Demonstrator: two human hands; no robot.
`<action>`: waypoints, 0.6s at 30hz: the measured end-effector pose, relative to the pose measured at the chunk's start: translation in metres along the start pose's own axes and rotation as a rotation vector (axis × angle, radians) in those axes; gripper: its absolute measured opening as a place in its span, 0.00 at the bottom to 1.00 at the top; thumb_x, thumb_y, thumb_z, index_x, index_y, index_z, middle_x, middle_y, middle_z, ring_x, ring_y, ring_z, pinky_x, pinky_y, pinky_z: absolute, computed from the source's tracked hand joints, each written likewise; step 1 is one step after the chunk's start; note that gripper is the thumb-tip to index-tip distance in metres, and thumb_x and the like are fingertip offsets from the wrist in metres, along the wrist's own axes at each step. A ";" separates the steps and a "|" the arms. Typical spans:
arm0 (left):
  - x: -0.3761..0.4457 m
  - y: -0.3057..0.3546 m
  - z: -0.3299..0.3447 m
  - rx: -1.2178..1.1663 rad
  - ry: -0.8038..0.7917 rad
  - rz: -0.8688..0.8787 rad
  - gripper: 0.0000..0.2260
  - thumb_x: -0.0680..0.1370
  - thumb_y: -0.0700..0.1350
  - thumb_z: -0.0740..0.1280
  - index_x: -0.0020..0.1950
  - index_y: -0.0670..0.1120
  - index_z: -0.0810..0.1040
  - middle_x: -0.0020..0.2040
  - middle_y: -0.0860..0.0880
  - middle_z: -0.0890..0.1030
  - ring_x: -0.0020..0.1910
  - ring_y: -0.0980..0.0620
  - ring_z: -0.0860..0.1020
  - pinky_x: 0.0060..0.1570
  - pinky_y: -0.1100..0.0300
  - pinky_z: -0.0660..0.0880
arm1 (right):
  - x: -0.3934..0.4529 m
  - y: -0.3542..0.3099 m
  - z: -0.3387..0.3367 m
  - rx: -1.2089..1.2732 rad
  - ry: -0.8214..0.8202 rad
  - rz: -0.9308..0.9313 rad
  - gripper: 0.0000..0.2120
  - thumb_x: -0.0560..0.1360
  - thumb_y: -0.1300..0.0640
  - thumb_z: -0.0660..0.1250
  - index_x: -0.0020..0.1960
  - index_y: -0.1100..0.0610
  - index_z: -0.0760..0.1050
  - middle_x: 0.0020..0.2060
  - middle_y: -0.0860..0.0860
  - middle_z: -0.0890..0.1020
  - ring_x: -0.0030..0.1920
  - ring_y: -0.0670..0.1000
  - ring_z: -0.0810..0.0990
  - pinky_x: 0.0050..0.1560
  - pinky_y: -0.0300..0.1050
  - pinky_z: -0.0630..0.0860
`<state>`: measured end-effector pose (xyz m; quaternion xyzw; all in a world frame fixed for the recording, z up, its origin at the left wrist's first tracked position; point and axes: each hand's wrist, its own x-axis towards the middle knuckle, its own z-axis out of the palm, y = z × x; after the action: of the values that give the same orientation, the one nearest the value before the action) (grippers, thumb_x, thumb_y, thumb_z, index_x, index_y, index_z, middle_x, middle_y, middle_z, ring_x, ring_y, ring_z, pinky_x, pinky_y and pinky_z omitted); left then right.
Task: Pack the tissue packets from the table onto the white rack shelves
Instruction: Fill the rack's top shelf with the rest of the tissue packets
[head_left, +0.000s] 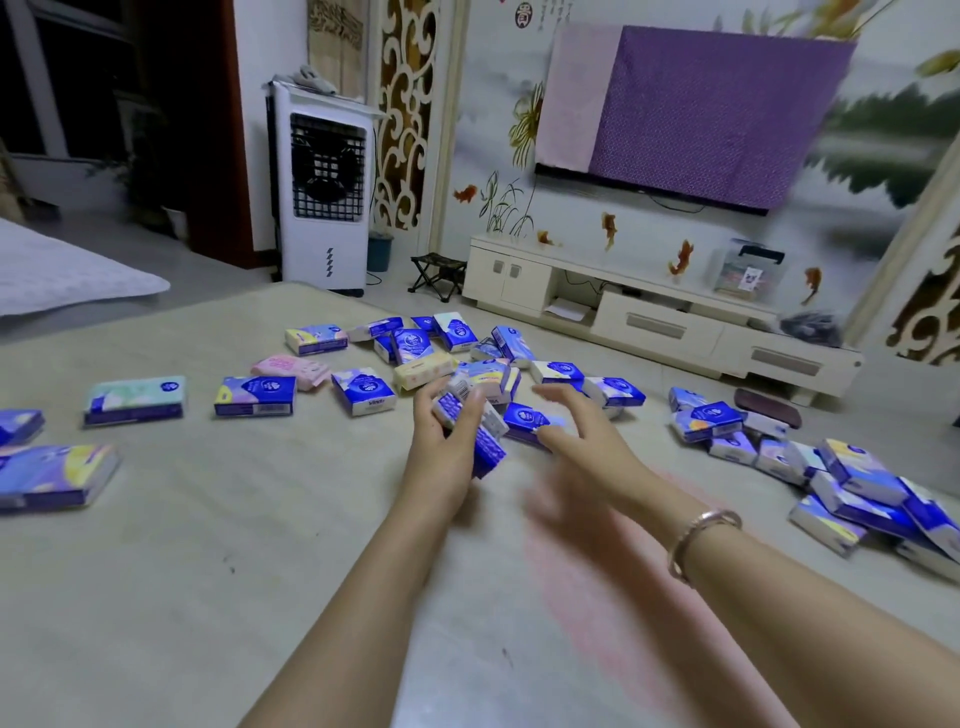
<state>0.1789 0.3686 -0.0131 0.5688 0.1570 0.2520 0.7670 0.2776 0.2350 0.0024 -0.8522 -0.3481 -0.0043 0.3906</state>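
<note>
L hand (451, 426) grips a stack of tissue packets (470, 423), fingers curled round it, long axis running down-right toward the R hand. R hand (582, 434) is blurred, fingers look spread and loose, holding nothing, hovering just right of the stack over a blue packet (527, 420) lying flat. That one's the nearest loose pkt, R hand closest to it. More packets lie beyond both hands, plus a pile (852, 483) well right. Bench (208, 545) is a pale flat top. White rack not in view. Room: TV cabinet (660, 317), air cooler (322, 192) far side.
</note>
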 end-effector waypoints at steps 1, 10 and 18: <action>-0.002 0.004 0.000 -0.017 -0.021 0.011 0.22 0.70 0.61 0.69 0.62 0.61 0.69 0.59 0.43 0.80 0.52 0.42 0.82 0.53 0.44 0.79 | 0.009 0.006 0.002 -0.118 -0.008 0.059 0.26 0.74 0.53 0.63 0.71 0.52 0.66 0.68 0.50 0.71 0.69 0.50 0.67 0.65 0.43 0.64; -0.032 0.015 0.013 -0.041 -0.087 -0.139 0.11 0.79 0.52 0.63 0.58 0.50 0.73 0.56 0.41 0.79 0.50 0.41 0.82 0.48 0.44 0.80 | -0.040 0.000 -0.006 -0.070 0.086 0.335 0.16 0.73 0.53 0.67 0.60 0.51 0.72 0.51 0.55 0.77 0.48 0.53 0.77 0.41 0.41 0.71; -0.122 0.039 0.077 -0.437 -0.117 -0.368 0.17 0.81 0.50 0.61 0.67 0.44 0.68 0.49 0.42 0.78 0.38 0.48 0.76 0.35 0.55 0.76 | -0.170 -0.082 -0.074 0.327 0.320 0.220 0.09 0.79 0.52 0.61 0.57 0.46 0.75 0.51 0.48 0.79 0.48 0.46 0.79 0.50 0.44 0.76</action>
<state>0.1109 0.2473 0.0416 0.3655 0.1548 0.1032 0.9120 0.1190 0.1223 0.0607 -0.7989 -0.1832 -0.0405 0.5714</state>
